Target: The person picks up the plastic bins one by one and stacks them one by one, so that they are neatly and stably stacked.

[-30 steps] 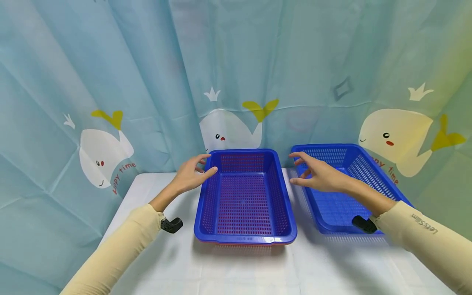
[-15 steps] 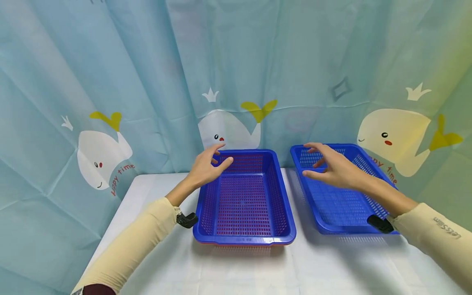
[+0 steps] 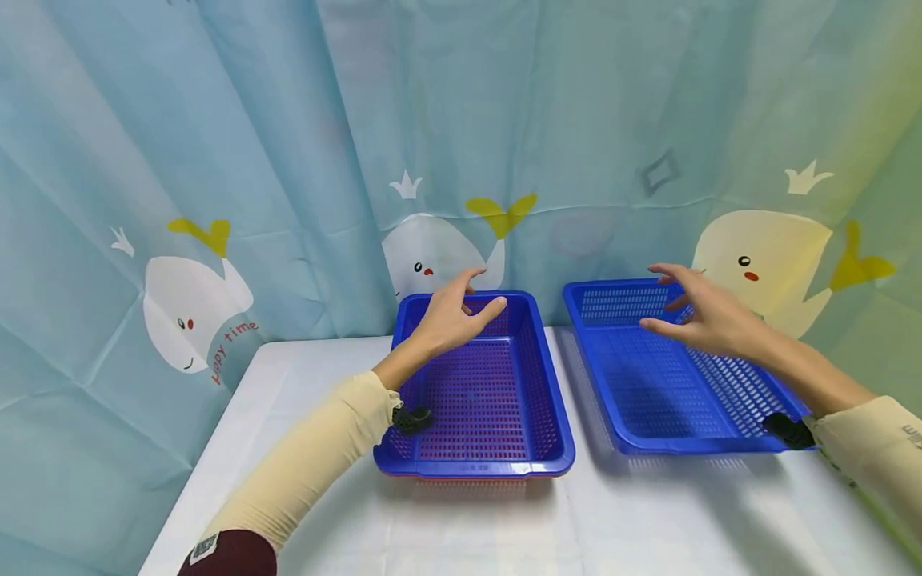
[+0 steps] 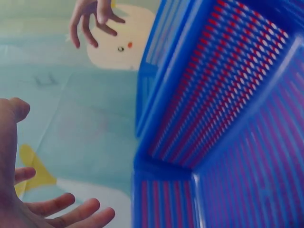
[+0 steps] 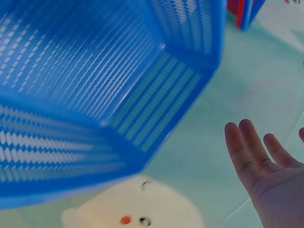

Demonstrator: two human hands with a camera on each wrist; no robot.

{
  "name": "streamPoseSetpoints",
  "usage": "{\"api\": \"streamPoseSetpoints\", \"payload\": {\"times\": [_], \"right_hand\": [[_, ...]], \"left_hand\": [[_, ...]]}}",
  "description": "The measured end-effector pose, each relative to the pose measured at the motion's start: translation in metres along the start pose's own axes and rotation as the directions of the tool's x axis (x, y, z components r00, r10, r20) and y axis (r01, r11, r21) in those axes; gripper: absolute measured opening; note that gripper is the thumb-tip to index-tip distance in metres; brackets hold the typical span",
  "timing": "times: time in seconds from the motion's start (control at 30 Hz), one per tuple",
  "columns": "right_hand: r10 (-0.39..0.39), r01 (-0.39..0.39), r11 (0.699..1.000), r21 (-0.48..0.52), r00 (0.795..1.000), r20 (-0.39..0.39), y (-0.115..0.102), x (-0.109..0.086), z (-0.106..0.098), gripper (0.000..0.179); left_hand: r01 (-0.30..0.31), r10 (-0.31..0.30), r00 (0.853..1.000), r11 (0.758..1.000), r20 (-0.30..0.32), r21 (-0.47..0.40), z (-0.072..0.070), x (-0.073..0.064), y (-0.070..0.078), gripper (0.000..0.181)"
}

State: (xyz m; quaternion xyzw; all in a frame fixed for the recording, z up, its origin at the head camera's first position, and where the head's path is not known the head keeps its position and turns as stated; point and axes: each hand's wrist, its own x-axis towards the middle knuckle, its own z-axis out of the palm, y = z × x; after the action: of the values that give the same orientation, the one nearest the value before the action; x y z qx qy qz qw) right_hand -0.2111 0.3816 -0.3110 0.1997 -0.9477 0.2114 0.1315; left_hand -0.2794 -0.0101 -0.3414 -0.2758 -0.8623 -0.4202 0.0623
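In the head view my left hand (image 3: 450, 316) hovers over the far left part of the middle blue basket (image 3: 555, 384), thumb and fingers spread apart. My right hand (image 3: 709, 312) is over the right blue basket (image 3: 612, 400), its fingers loosely bent with nothing between them. Both baskets are rectangular plastic with slotted walls. Red shows through the slots and under the rim of the middle one, from a red basket (image 4: 228, 57) nested beneath it. In the right wrist view, the right hand's fingers (image 5: 251, 147) are apart from the basket wall.
The baskets stand side by side on a white-covered table (image 3: 324, 512), with a narrow gap between them. Behind them hangs a light blue curtain (image 3: 288, 120) printed with white whales. A dark device (image 3: 412, 420) sits on the left wrist.
Both hands have moved to the right and slightly up, the left from beside the middle basket to over it, the right further across its basket. The baskets stay in place.
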Motion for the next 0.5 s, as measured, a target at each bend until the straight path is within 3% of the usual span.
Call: {"api": "streamPoseSetpoints", "payload": {"times": [0.17,0.5], "right_hand": [[0.04,-0.041,0.999,-0.023,0.999,-0.028,0.02,-0.01,-0.007,0.081],[0.103,-0.109,0.991,-0.074,0.991,-0.08,0.059,-0.026,-0.018,0.083]], "left_hand": [[0.018,-0.017,1.0,0.999,0.024,-0.047,0.02,0.012,0.018,0.07],[0.123,-0.119,0.992,0.987,0.048,-0.104,0.06,0.025,0.047,0.073]]}}
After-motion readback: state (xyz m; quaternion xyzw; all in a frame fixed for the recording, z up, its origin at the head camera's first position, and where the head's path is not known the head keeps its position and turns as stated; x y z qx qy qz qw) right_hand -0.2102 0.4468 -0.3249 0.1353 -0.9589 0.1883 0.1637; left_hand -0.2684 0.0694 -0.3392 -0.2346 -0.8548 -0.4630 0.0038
